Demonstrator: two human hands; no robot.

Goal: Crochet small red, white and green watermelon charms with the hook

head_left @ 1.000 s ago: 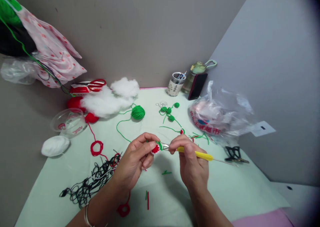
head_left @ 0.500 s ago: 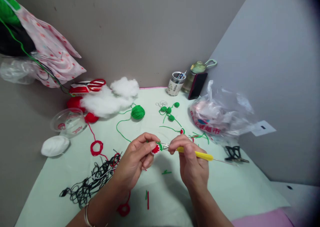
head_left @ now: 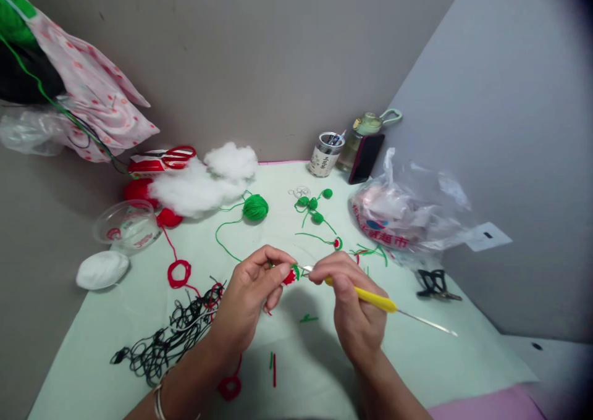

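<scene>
A small red, white and green crochet piece (head_left: 291, 275) is pinched between the thumb and fingers of my left hand (head_left: 252, 290). My right hand (head_left: 354, 302) is closed on a yellow-handled crochet hook (head_left: 377, 299), whose thin metal shaft sticks out to the right. The hook's front end meets the green edge of the piece, though the exact tip is too small to make out. Green yarn runs from behind my left hand to a green yarn ball (head_left: 256, 208). Farther back lies a similar little red and green piece (head_left: 338, 243) with a green tail.
White stuffing (head_left: 194, 188) and red scissors (head_left: 180, 157) lie at the back left. Tangled black yarn (head_left: 162, 346) is beside my left forearm. Small green balls (head_left: 313, 204), a pen can (head_left: 326, 157), a phone (head_left: 366, 159), a plastic bag (head_left: 393, 213) and a black clip (head_left: 435, 284) stand farther off.
The crochet hook has turned in my right hand, its rear shaft swinging down and toward me. My left fingers have shifted slightly over the crochet piece, covering more of it.
</scene>
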